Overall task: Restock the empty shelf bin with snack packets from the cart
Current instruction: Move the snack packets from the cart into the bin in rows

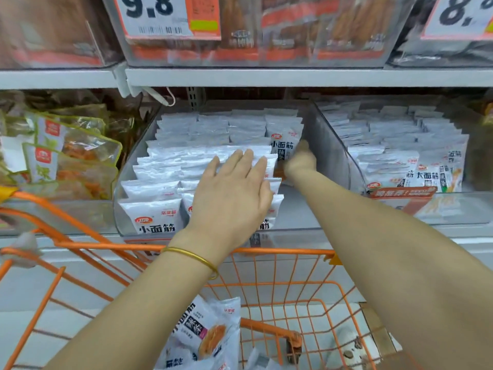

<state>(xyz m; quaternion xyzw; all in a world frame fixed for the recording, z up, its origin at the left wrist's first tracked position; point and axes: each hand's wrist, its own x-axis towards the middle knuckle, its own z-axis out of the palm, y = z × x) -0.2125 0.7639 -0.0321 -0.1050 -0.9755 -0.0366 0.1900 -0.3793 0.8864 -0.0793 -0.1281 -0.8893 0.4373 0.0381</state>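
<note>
"9.8" price tag; "小面筋" packets

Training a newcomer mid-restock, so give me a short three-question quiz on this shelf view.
1. True or false: the left hand, wearing a gold bangle, spreads straight fingers over the white snack packets in the clear plastic shelf bin.
2. Which part of that bin does the right hand reach into? A left column; B right column; C none.
3. Fill in: the wire shopping cart holding spare packets is coloured ____.
Key: 1 true; 2 B; 3 orange.
</note>
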